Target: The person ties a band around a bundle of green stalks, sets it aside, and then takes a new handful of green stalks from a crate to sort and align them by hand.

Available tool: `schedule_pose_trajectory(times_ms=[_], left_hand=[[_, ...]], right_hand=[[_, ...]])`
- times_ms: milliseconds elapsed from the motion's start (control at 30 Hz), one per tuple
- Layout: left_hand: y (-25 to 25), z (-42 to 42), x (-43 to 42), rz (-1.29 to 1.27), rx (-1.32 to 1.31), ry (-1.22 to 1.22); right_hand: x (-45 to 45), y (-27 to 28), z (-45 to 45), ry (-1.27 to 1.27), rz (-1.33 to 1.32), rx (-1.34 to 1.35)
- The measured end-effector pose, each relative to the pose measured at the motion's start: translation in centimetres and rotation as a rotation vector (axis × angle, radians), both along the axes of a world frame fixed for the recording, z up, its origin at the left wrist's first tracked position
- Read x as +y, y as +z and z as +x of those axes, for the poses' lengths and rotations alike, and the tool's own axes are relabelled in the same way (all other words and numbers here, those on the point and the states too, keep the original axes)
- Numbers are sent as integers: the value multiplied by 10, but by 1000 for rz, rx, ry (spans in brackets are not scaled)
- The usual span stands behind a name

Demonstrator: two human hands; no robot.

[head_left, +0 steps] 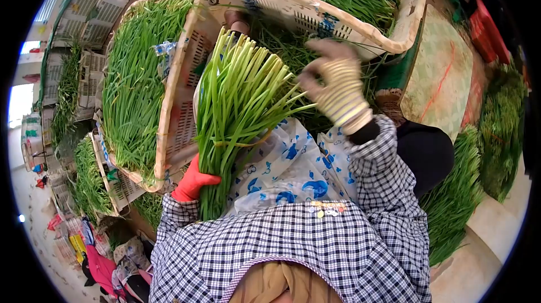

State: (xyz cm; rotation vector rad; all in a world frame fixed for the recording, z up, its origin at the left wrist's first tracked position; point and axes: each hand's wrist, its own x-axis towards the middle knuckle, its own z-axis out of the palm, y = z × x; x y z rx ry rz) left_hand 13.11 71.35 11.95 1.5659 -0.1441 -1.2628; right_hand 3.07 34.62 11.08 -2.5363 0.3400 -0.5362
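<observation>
My left hand [194, 180], in a red glove, is closed round the lower part of a bundle of long green stalks [236, 86]. The pale cut ends point up and away from me, and a band crosses the bundle above the hand. To the right of the stalk ends, my right hand [335, 80] is raised in a striped, cream-coloured glove with darker fingertips. Its fingers are apart, slightly blurred, and nothing shows between them. Beneath the bundle, a clear plastic sheet with blue prints [293, 170] covers my lap.
A white crate [169, 89] full of green stalks stands at the left, another [315, 7] at the top. Loose greens [287, 49] lie between them. More stalks [456, 190] are piled at the right, near a red crate [487, 29]. Stacked crates [84, 7] line the far left.
</observation>
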Motion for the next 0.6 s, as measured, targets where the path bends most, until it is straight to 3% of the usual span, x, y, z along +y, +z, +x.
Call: schedule_pose_trajectory(times_ms=[33,167,200,233,300,333,400,467,533,600], left_hand=[[0,0,-1,-2,4,-7],[-4,-3,3,16,7,-40],[-5,-6,4,19,14,-20],[-6,-8,6,22,23,-1],[-2,-15,3,-1,55,56],[-2,-17,1,-28,87,105],[-9,-15,5,-58,121,99],[-9,-14,5,-77,155,102],[2,-11,-2,-88,271,122],[-2,-9,1,-67,231,106]], right_hand=[[26,-4,7,-16,-3,109],[56,-53,26,-88,92,101],[52,-54,24,-105,146,104],[43,-69,24,-127,362,-61],[11,-90,14,-252,200,-69],[-6,-76,6,-343,-181,88],[-23,-57,-5,-484,-384,157],[-11,-29,-9,-359,-215,-116],[24,-5,-13,31,173,-163],[71,11,-5,238,62,211]])
